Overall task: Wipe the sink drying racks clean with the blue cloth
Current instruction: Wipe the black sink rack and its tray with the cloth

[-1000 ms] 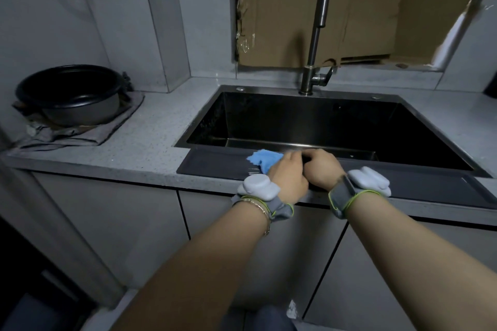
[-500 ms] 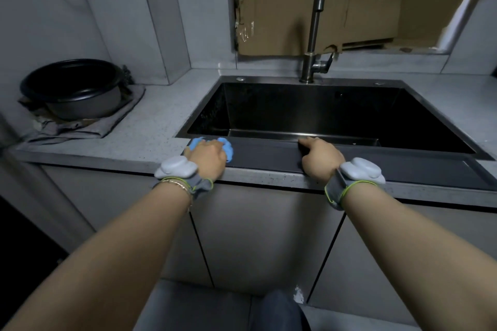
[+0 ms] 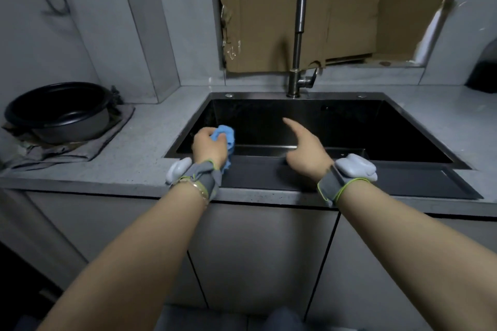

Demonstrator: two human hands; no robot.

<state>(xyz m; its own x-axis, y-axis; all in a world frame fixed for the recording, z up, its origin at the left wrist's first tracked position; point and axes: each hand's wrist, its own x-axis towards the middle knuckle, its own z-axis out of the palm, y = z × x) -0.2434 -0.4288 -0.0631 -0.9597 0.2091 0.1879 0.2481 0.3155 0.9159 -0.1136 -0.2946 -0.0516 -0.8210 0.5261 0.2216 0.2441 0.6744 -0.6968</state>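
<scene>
Blue cloth (image 3: 224, 134): bunched in the gripping left hand (image 3: 209, 146), centre-left, above the left end of the drying rack (image 3: 403, 183).
Right hand (image 3: 304, 153): relaxed, fingers extended, holding nothing.
Technique: it likely pays to flatten the cloth and sweep rightward with overlapping strokes.

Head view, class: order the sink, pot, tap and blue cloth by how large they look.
Sink
Pot
Tap: tall but thin, so close to the pot
Blue cloth, bunched in the left hand

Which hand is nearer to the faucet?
Right. The right hand is over the front of the sink, almost straight in front of the faucet, one finger stretched toward it. The left hand, gripping the cloth, is at the sink's left corner.
</scene>
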